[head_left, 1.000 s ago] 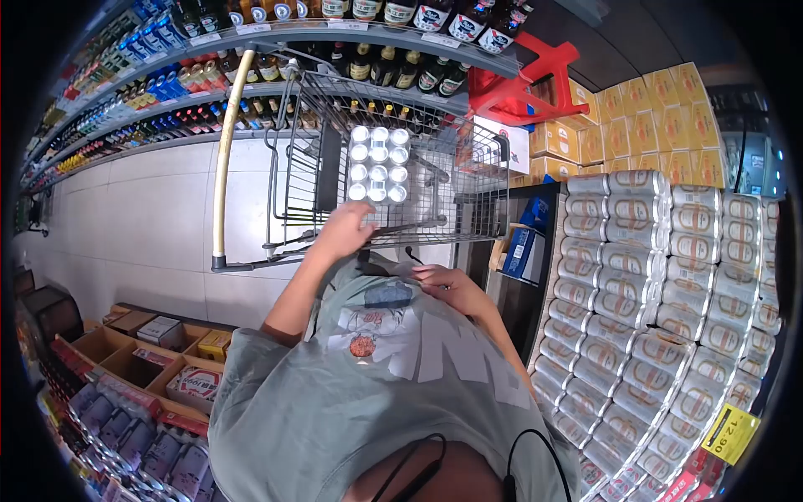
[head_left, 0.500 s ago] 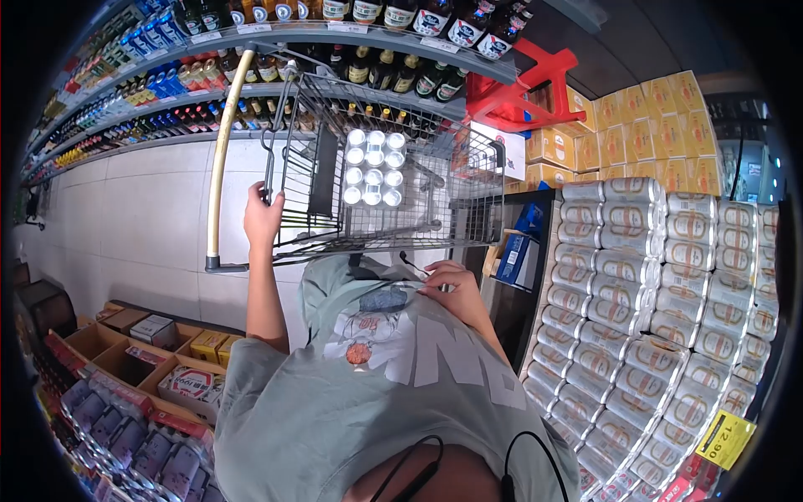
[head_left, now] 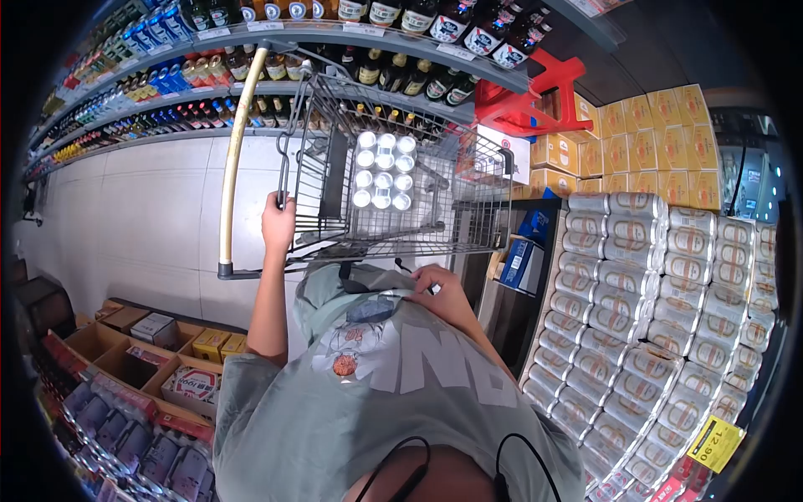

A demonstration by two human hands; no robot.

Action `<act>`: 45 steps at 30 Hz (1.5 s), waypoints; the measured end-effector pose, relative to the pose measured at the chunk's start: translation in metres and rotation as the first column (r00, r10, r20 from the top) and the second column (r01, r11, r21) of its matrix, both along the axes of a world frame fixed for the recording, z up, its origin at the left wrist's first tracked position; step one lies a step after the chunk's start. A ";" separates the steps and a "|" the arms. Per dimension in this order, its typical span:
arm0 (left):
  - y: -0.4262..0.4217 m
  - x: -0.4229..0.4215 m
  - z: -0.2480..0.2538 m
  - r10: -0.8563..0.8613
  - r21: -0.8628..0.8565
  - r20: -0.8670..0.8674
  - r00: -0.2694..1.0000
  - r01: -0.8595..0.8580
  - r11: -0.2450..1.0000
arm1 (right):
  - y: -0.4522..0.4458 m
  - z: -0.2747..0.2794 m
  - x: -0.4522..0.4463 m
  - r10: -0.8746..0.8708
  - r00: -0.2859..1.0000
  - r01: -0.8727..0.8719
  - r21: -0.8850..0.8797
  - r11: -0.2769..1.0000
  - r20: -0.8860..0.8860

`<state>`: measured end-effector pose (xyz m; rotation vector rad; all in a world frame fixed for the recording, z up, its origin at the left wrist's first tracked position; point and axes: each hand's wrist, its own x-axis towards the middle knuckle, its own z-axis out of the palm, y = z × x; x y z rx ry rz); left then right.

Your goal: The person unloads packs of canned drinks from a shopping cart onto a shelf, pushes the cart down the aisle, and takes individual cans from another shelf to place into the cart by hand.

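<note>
My left hand (head_left: 278, 222) is closed round a dark metal bar of the shopping cart (head_left: 452, 234), a little right of the cart's pale yellow handle (head_left: 238, 159). In the cart's wire basket stands a pack of silver-topped cans (head_left: 384, 171), in several rows. My right hand (head_left: 432, 287) is at the front of my grey-green shirt (head_left: 401, 351), below the cart, with its fingers pinched together at the cloth near a thin dark cord. The fingertips are partly hidden, and what they hold is too small to name.
Shelves of bottles and cans (head_left: 401, 33) run behind the cart. A red plastic stool (head_left: 539, 96) and stacked yellow boxes (head_left: 652, 142) are at the upper right. Stacked silver cans (head_left: 619, 309) fill the right side. Cardboard bins (head_left: 142, 356) stand at the lower left.
My left hand has moved left from beside the can pack to the cart's metal bar and closed on it. My right hand stays at the shirt, its fingers shifted slightly.
</note>
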<state>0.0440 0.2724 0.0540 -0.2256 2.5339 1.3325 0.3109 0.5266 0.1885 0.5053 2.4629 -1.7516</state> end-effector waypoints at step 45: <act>0.007 0.006 0.016 0.076 0.155 0.028 0.997 -0.080 0.985 | 0.095 -0.333 -0.231 0.488 0.600 -0.773 0.616 0.152 0.633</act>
